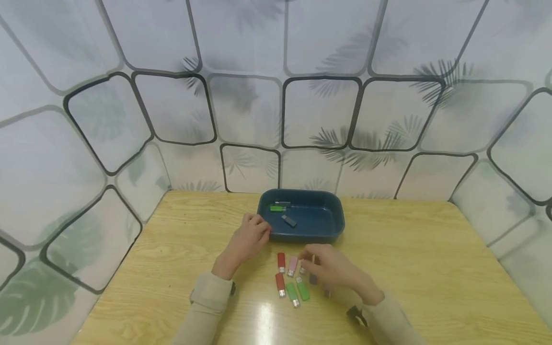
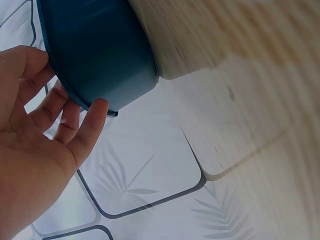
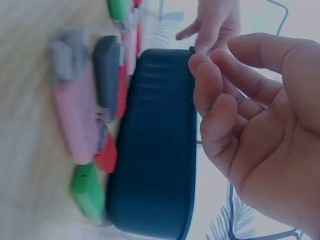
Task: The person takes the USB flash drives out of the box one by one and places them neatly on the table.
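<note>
At the left front corner of a dark blue plastic bin (image 1: 319, 225), my left hand (image 1: 249, 235) grips the rim with curled fingers. Close up in the left wrist view, its fingertips (image 2: 101, 106) lie at the bin's rim. My right hand (image 1: 329, 268) hovers over several USB sticks on the table, its fingers loosely curled and nothing visible in them. Near it lie a pink USB stick (image 1: 293, 265), red ones (image 1: 280, 283) and green ones (image 1: 303, 289). A dark USB stick (image 3: 106, 75) shows below the hand in the right wrist view; others are partly hidden by it.
Inside the bin, a green USB stick (image 1: 278, 209) and dark grey USB sticks (image 1: 289, 220) lie towards the left. The bin stands on a light wooden table (image 1: 409, 258), near its back edge. Behind it rises a patterned wall covering (image 1: 250, 110).
</note>
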### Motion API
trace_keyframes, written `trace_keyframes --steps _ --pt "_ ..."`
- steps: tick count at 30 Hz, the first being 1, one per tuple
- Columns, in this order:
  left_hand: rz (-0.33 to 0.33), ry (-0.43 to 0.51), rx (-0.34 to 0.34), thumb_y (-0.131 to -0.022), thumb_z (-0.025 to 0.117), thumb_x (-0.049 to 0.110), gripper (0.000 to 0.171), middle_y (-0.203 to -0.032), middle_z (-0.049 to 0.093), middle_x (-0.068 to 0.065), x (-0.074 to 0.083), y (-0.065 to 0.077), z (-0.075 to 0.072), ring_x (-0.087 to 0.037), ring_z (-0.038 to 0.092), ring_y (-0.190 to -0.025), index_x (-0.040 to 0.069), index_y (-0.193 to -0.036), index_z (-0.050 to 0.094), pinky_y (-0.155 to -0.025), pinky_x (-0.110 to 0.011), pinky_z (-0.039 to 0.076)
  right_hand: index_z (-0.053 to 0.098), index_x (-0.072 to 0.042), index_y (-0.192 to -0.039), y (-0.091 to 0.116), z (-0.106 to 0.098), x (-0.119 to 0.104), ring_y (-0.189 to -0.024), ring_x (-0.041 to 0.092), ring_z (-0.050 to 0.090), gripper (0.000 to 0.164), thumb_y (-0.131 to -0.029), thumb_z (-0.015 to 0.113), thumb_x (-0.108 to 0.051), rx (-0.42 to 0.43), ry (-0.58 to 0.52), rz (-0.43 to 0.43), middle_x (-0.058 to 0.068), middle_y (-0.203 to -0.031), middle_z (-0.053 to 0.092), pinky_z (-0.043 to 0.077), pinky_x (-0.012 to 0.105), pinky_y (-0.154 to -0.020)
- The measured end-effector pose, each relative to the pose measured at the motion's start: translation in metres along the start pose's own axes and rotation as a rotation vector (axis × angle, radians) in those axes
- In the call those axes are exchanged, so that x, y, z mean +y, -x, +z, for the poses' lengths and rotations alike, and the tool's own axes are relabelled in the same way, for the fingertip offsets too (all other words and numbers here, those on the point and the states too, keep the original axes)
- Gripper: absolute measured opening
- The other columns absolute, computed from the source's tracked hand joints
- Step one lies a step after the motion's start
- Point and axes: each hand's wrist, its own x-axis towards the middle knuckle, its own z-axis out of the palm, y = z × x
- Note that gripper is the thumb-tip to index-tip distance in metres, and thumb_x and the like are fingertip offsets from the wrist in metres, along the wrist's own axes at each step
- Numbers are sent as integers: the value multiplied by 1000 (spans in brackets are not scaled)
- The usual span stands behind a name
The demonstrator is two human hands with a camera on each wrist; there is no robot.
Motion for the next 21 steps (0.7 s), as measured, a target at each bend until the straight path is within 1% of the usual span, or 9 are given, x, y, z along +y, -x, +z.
trace_keyframes --steps 5,8,12,15,19,21 --pt "-6 15 -12 -98 60 12 13 -99 61 -5 0 0 -1 -27 48 -108 8 -98 73 -81 -40 54 69 -7 -105 -8 -12 -3 -72 4 56 12 -96 62 -12 30 9 -55 -2 -89 68 49 23 -64" --pt "-12 18 -13 -98 60 12 13 -99 60 -4 0 1 0 -27 48 -108 9 -97 73 -80 -40 54 69 -8 -104 -11 -20 -4 -74 5 56 11 -96 63 -12 47 26 -52 -2 -92 69 51 24 -67" --pt "-17 21 -17 -98 60 12 13 -98 60 -4 1 1 0 -27 47 -109 9 -97 72 -80 -40 54 69 -12 -104 -14 -33 -2 -77 5 57 10 -96 64 -12 78 78 -35 -2 -97 69 52 26 -72" --pt "-19 27 -24 -98 60 12 13 -99 60 -5 2 1 0 -27 47 -109 8 -98 72 -81 -41 54 68 -12 -104 -18 -43 1 -73 5 53 9 -96 63 -12 127 122 -37 -2 -98 67 50 26 -69" --pt "-26 30 -19 -98 60 12 13 -100 60 -5 2 0 -1 -28 48 -109 8 -98 72 -81 -41 54 67 -8 -106 -28 -55 8 -63 6 46 12 -96 63 -10 230 139 -39 5 -101 63 46 27 -61" --pt "-26 29 -14 -97 61 12 13 -100 61 -6 2 0 0 -28 48 -109 7 -98 73 -81 -41 54 67 -6 -108 -34 -60 12 -62 9 46 14 -95 62 -8 269 138 -23 10 -105 61 45 29 -61"
